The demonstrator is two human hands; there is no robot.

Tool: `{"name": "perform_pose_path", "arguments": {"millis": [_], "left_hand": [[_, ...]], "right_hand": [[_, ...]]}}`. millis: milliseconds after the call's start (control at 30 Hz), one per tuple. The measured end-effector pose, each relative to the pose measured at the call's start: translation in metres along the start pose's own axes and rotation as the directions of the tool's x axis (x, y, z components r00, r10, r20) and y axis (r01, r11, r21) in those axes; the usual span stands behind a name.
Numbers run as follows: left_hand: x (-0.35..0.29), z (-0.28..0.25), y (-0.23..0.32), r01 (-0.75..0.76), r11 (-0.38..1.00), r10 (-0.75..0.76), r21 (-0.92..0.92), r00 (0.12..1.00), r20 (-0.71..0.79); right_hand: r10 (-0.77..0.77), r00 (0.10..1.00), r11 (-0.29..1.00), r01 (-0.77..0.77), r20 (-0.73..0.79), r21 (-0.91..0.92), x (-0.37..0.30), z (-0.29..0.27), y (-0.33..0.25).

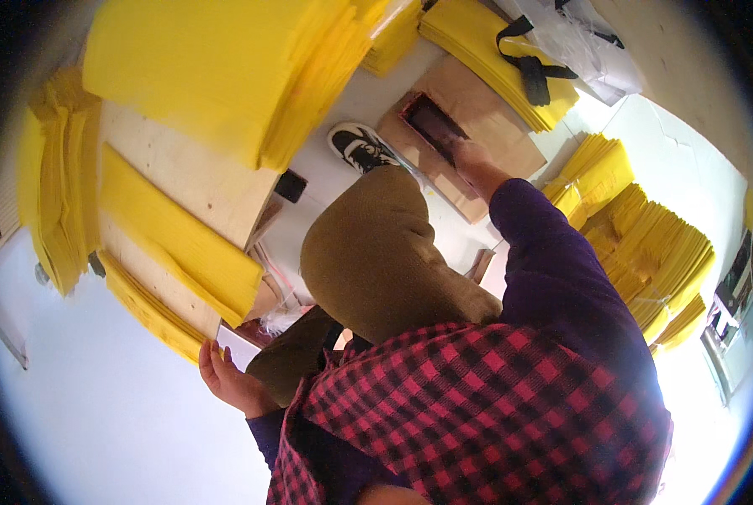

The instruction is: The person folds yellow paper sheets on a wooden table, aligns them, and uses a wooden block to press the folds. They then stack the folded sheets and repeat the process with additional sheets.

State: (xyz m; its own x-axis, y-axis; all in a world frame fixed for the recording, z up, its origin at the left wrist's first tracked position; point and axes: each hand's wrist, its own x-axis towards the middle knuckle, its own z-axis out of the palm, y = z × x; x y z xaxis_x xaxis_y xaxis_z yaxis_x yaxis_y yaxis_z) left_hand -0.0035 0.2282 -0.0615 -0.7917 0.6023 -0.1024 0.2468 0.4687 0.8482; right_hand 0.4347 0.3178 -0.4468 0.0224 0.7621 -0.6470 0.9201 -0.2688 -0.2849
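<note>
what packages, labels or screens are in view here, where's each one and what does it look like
Cardboard box: on the floor ahead, flat brown, with a dark rectangular opening that the right hand reaches.
Clear plastic bag: top right, crumpled, on a stack of yellow sheets, with a black strap beside it.
Small black device: on the floor by the wooden table, rectangular; cannot tell if it is a screen.
Printed panels: far right edge, dark and pale, too blurred to identify.

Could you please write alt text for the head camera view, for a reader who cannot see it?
A seated person's right hand reaches down to a flat cardboard box on the white floor, while the left hand rests at the edge of a wooden board stacked with yellow sheets. More yellow stacks stand to the right.
</note>
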Motion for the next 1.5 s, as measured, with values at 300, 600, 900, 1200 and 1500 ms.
{"name": "perform_pose_path", "arguments": {"millis": [300, 600, 900, 1200, 1500], "left_hand": [[-0.006, -0.004, -0.001, -0.024, 0.997, 0.028, -0.078, 0.998, 0.048], [-0.035, -0.025, -0.004, -0.002, 0.972, 0.006, -0.233, 1.0, 0.018], [-0.064, -0.048, -0.009, -0.107, 0.943, 0.118, -0.314, 0.993, 0.016], [-0.091, -0.067, -0.006, -0.176, 0.953, 0.222, -0.246, 0.96, 0.169], [-0.083, -0.081, 0.005, -0.697, 0.671, 0.642, 0.253, 0.717, 0.272]], "right_hand": [[0.046, 0.999, 0.995, -0.045, -0.001, -0.092, 0.008, 0.007, 0.001], [-0.069, 0.988, 0.976, 0.095, -0.135, 0.198, -0.053, -0.05, 0.029], [-0.178, 0.959, 0.437, 0.278, -0.221, 0.856, -0.156, -0.161, 0.019], [-0.072, 0.796, 0.189, 0.603, -0.601, 0.775, -0.271, -0.252, -0.022], [-0.332, 0.608, -0.528, 0.513, -0.721, 0.677, -0.344, -0.28, -0.107]]}}
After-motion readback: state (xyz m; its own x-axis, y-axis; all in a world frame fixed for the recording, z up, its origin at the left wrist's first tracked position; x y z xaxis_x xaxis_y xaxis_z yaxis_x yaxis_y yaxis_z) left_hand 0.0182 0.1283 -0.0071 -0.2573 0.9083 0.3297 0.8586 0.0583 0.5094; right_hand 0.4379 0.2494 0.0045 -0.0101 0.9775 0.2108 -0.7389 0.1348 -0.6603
